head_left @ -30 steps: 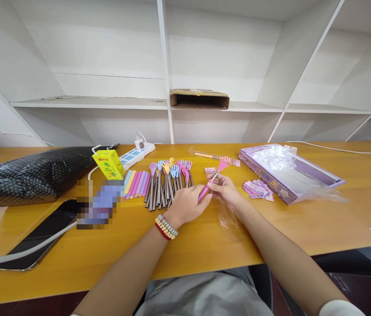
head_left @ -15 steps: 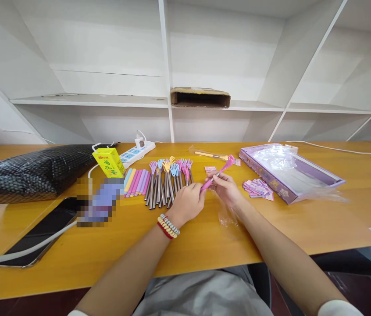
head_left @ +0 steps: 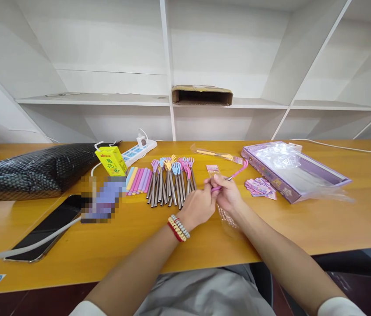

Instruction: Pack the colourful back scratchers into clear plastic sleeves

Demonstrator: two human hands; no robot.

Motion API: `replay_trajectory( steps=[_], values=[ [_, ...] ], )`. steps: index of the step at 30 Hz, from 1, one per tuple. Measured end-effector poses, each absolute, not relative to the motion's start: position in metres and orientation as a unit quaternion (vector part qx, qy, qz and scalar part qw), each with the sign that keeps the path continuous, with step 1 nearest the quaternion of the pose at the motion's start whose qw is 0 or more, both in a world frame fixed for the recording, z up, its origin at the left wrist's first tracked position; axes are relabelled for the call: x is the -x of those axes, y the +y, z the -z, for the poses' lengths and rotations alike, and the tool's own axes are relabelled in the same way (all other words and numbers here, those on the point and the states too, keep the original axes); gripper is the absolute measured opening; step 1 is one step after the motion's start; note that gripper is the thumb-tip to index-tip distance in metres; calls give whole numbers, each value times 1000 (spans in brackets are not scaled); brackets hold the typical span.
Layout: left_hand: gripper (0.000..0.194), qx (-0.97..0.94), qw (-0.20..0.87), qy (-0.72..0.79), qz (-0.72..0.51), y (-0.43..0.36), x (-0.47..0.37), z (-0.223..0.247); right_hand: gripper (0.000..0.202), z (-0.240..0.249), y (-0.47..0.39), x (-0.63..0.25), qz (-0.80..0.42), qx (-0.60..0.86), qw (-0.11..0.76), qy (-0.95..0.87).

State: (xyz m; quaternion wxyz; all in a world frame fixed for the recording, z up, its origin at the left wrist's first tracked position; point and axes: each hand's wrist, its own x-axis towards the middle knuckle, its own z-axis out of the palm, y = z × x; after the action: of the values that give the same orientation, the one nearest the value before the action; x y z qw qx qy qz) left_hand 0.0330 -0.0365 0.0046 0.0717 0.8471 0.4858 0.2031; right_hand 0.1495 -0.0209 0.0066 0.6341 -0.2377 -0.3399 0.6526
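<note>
A pink back scratcher (head_left: 239, 170) lies across both hands, its claw head pointing up and right. My left hand (head_left: 200, 206) is closed around the pink handle end. My right hand (head_left: 226, 193) pinches the shaft just beside it, fingers touching the left hand's. Under the right hand is a clear plastic sleeve (head_left: 227, 218) with a pink printed header. Left of the hands lies a pile of back scratchers (head_left: 169, 184) with metal shafts and pastel claw heads. Beside it, pastel handle tubes (head_left: 137, 180) are lined up.
A purple display box (head_left: 271, 175) with clear plastic stands right, near printed cards (head_left: 260, 188). A packaged yellow back scratcher (head_left: 216, 154) lies behind. At left are a yellow drink carton (head_left: 111, 161), a power strip (head_left: 139, 150), a phone (head_left: 50, 228) and a black wrapped bundle (head_left: 34, 173).
Both hands have shifted slightly right with the pink back scratcher, its head now further right. My right hand has moved closer to the handle, and less of the handle shows.
</note>
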Motion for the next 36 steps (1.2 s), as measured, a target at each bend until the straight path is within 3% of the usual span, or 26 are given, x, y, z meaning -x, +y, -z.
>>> replay_trajectory(
  steps=[8, 11, 16, 19, 21, 24, 31, 36],
  values=[
    [32, -870, 248, 338, -260, -37, -38, -27, 47, -38, -41, -151, -614, 290, 651, -339],
    [41, -868, 313, 290, -254, -35, -32, -30, 47, -52, -45, -161, -607, 260, 657, -364],
    [53, -826, 348, 376, -235, -23, -3, -25, 42, -65, -31, -237, -529, 174, 779, -288],
    [46, -763, 362, 423, -328, -10, 11, -24, 40, -55, -17, -286, -497, 126, 831, -216],
    [40, -723, 373, 429, -392, -2, 15, -23, 39, -44, -9, -299, -511, 149, 821, -206],
    [37, -702, 347, 456, -423, 9, 17, -22, 36, -30, 2, -290, -552, 200, 773, -240],
    [34, -675, 178, 543, -468, 28, 56, -36, 24, -14, 15, -243, -600, 313, 646, -354],
    [30, -568, 34, 736, -367, 39, 106, -43, 32, -8, 15, -224, -611, 350, 621, -344]
  ],
)
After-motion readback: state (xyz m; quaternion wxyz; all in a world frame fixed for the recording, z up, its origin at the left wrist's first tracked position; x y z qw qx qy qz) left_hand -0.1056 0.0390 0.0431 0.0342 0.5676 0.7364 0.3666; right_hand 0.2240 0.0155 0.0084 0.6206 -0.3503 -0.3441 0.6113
